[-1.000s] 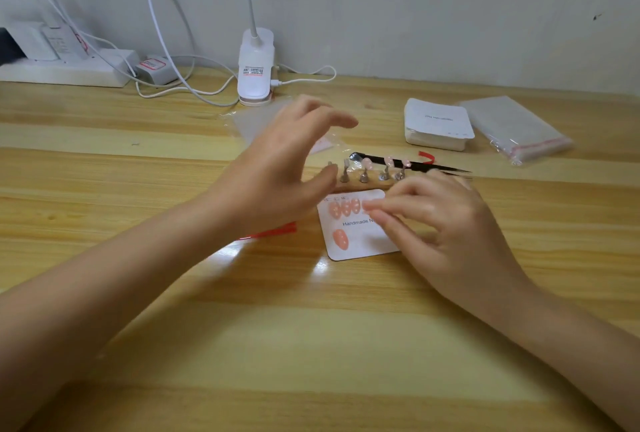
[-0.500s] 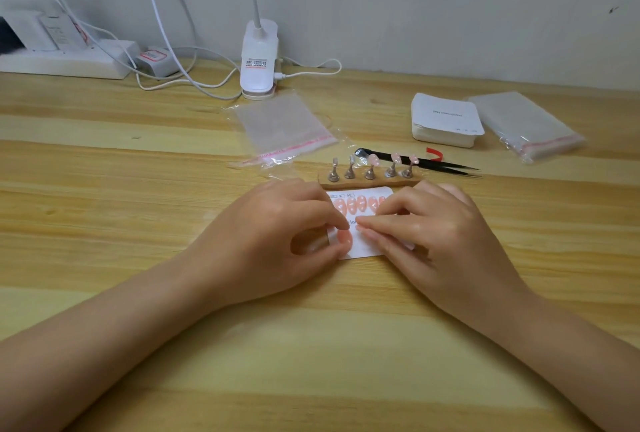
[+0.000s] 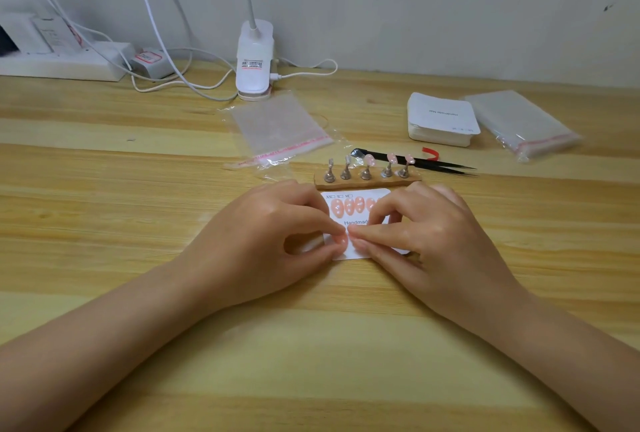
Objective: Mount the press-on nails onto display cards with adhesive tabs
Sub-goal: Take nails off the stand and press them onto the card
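Both hands are on the card (image 3: 360, 223), which lies flat on the table (image 3: 138, 189) just in front of the stand (image 3: 367, 180). Left hand (image 3: 263, 241): thumb and index curled, tips pinching a pink nail (image 3: 341, 241) at the card's lower left. Right hand (image 3: 433, 237): fingers curled, index and thumb tips pressed on the card just beside that nail; cannot tell if they grip anything. A row of pink nails (image 3: 349, 206) sits along the card's top, partly hidden by the right hand. Stand carries five pegs; three on the right hold nails, two on the left look bare. Tweezers (image 3: 426, 163) lie just behind the stand. Bag (image 3: 277, 126) is behind left, card stack (image 3: 441, 119) and bag pack (image 3: 519, 123) behind right, lamp base (image 3: 254, 60) by the wall.
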